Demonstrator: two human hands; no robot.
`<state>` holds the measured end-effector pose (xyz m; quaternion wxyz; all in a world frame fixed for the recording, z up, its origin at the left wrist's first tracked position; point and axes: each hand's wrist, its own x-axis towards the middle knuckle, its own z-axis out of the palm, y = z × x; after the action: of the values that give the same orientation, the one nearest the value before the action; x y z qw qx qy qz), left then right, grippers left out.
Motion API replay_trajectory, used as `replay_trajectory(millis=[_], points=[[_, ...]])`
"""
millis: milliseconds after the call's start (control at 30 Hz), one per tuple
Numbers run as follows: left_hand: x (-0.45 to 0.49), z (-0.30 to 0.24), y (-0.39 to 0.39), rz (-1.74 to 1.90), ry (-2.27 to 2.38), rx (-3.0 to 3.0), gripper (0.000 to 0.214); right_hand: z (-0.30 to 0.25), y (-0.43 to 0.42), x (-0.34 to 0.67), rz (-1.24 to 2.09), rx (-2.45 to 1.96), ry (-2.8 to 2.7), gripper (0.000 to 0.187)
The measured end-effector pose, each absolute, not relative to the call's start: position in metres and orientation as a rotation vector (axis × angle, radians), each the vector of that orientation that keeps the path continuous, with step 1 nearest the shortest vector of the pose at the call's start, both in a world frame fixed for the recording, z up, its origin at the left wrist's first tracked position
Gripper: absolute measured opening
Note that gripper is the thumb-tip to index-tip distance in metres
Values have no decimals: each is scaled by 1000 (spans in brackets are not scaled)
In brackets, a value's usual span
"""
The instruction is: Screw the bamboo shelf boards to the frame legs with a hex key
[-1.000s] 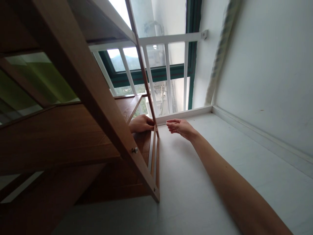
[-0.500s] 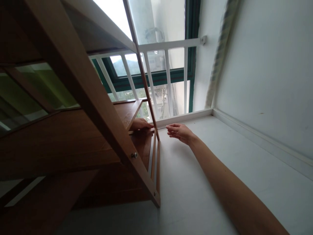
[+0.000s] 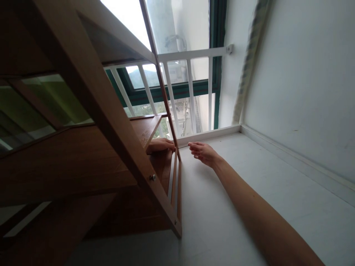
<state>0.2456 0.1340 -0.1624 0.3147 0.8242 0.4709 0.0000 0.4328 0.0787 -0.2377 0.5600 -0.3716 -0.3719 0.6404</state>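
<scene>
A brown wooden shelf unit [image 3: 111, 129] fills the left side, slanting in view. My left hand [image 3: 161, 145] reaches through it, over a lower board. Its fingers are closed at the inner side of the slim rear leg [image 3: 167, 99]; part of the hand is hidden behind the shelf's wood. On the other side of that leg, my right hand [image 3: 203, 152] pinches a thin rod that looks like an Allen key [image 3: 183, 146]. The rod runs from my fingertips to the leg, level with my left fingers. A bolt [image 3: 152, 177] sticks out of the nearer leg.
White railing [image 3: 191, 53] and a green-framed window [image 3: 216, 22] stand behind the shelf. At the right is a white wall [image 3: 305, 74] with a baseboard [image 3: 291, 157]. Pale floor [image 3: 210, 207] lies beneath my right arm.
My left fingers have shifted slightly and bent down at the leg. My right hand stays almost in place with the rod, its wrist a little lower. The view has tilted slightly.
</scene>
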Motion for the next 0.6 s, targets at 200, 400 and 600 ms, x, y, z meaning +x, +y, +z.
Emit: replay_trajectory(millis=[200,400,600], points=[[245,-176,129,63,1195,2600,32,-237,74,449,1531,-812,-1050,27],[246,-174,130,87,1145,2550,35,-240,74,452,1411,-810,-1205,34],[252,-172,136,41,1129,2467,37,-251,79,441,1263,-823,-1146,33]])
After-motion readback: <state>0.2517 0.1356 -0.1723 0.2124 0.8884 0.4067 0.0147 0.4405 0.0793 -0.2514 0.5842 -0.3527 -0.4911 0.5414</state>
